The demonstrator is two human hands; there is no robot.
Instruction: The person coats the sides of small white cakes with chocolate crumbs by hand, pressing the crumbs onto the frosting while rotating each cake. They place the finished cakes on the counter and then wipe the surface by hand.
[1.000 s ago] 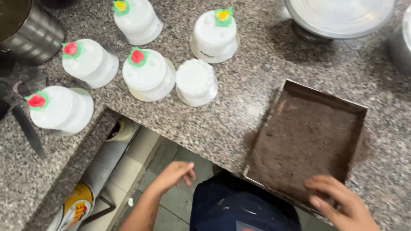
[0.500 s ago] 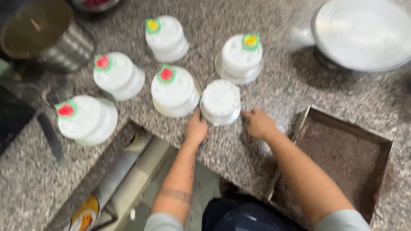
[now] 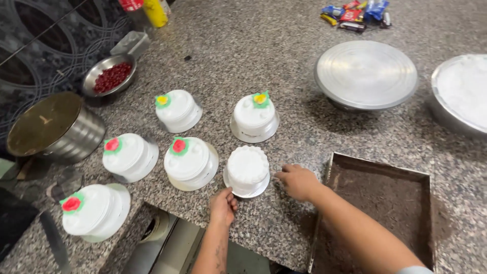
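A small plain white frosted cake sits on a round board near the counter's front edge. My left hand rests curled just below its board, at the edge. My right hand lies on the granite just right of the cake, fingers curled, holding nothing. Several other small white cakes stand around: two with red flowers, two with yellow flowers, and one with a red flower at the far left.
A rectangular metal tray of brown crumbs lies under my right forearm. A metal turntable, a big bowl of white cream, a bowl of red cherries, a steel pot and wrapped candies stand farther back.
The view tilted up, showing more of the counter's back. Both hands came up from below the counter and the tray to either side of the plain cake.
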